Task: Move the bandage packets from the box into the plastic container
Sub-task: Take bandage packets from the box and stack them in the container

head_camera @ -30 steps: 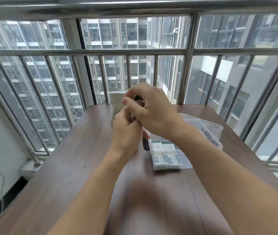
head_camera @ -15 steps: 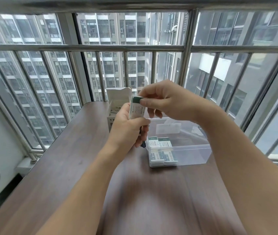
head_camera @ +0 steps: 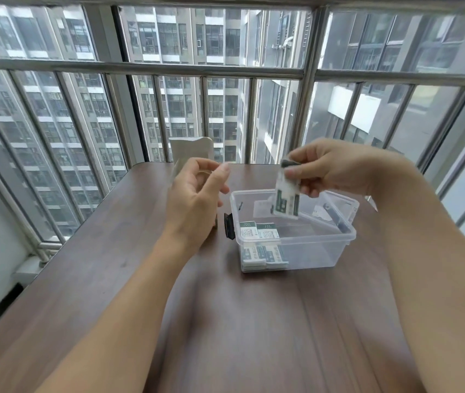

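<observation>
My right hand (head_camera: pixel 336 168) pinches a white and green bandage packet (head_camera: pixel 286 201) by its top, and the packet hangs over the open clear plastic container (head_camera: pixel 324 248). Several packets (head_camera: pixel 258 231) lie stacked in the container's left end. My left hand (head_camera: pixel 197 197) hovers left of the container with loosely curled fingers and holds nothing. Behind it stands the white cardboard box (head_camera: pixel 191 151), mostly hidden, with its flap up.
The brown wooden table (head_camera: pixel 98 279) ends at a metal window railing (head_camera: pixel 140 68) at the far side. A black clip (head_camera: pixel 229 226) sits on the container's left end. The container's lid (head_camera: pixel 344 205) lies behind it at the right.
My right hand drew the packet away from my left hand and carried it rightward over the container. My left hand let go and its fingers opened.
</observation>
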`<state>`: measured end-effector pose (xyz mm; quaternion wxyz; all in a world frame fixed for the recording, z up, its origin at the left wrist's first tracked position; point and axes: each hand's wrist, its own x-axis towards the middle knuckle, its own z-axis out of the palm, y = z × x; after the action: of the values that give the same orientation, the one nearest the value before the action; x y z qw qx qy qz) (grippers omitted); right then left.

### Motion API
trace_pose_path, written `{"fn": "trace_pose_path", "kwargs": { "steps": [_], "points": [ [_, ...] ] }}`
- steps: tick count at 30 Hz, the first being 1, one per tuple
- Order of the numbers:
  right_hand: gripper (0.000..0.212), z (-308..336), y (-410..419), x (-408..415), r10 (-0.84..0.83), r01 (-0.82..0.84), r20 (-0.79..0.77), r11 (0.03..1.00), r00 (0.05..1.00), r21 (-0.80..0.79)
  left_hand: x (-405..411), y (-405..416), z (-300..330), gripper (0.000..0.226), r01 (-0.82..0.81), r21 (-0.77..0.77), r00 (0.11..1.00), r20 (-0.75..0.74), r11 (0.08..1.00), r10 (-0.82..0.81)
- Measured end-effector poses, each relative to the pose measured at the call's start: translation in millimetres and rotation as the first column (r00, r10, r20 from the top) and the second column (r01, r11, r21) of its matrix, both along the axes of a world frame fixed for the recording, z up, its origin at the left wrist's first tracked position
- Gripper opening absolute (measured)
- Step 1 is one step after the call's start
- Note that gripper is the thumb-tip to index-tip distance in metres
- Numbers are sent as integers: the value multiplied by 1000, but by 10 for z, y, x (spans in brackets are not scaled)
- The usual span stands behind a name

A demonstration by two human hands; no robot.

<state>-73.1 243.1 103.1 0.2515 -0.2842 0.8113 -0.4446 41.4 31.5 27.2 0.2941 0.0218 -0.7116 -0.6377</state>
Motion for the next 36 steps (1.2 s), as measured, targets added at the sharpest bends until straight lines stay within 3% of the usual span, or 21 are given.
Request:
{"fn": "trace_pose_path", "kwargs": {
  "steps": [3, 7, 15, 21, 27, 36],
  "points": [
    [11, -194, -94, -59, 47, -64, 93, 980, 995, 190, -50, -10, -81, 24, -73, -124, 997, 18, 990, 75],
    [8, -370, -249, -65, 61, -98, 125, 943, 990, 317, -91, -31, -184, 21, -83, -267, 995, 37, 960, 96],
    [16, -459, -339, -2, 25, -78, 132, 909, 991, 410, -109, -38, -210, 27, -78, -296, 996, 27, 952, 91],
    [36, -423, -406, 66, 2, 7, -18, 872, 1000, 490, -120, -49, -225, 24, -76, -289, 996, 24, 954, 87],
    [42, -326, -527, 246, 71, 73, -192, 753, 979, 654, -123, -41, -226, 25, -78, -300, 996, 27, 951, 90],
    [51, -301, -613, 315, 137, 69, -225, 692, 965, 718, -116, -25, -226, 24, -82, -304, 994, 38, 949, 98]
  ]
}}
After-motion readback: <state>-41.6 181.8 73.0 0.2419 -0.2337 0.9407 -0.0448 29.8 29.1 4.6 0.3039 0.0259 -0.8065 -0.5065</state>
